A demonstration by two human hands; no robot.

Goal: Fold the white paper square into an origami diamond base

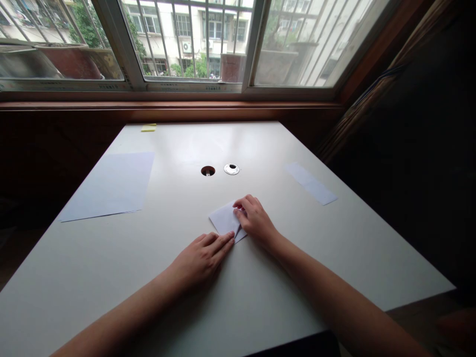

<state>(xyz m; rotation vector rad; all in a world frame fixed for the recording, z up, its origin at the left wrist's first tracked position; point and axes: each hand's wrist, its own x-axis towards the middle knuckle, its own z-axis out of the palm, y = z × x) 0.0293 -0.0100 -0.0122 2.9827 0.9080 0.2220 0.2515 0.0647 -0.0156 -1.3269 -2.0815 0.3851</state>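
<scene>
A small folded sheet of white paper [223, 216] lies near the middle of the white table, one of its flaps lifted a little at the right. My left hand [206, 254] rests on the table with its fingers stretched out, the fingertips pressing on the paper's near corner. On the paper's right side is my right hand [255, 218], its thumb and curled fingers pinching the flap. Part of the paper is hidden beneath the right hand.
Larger white sheets [111, 183] lie at the table's left, and a narrow paper strip [311, 182] at the right. Behind the hands are a round cable hole [208, 171] and its metal cover [231, 169]. Yellow sticky notes [148, 128] sit at the far edge, below a barred window.
</scene>
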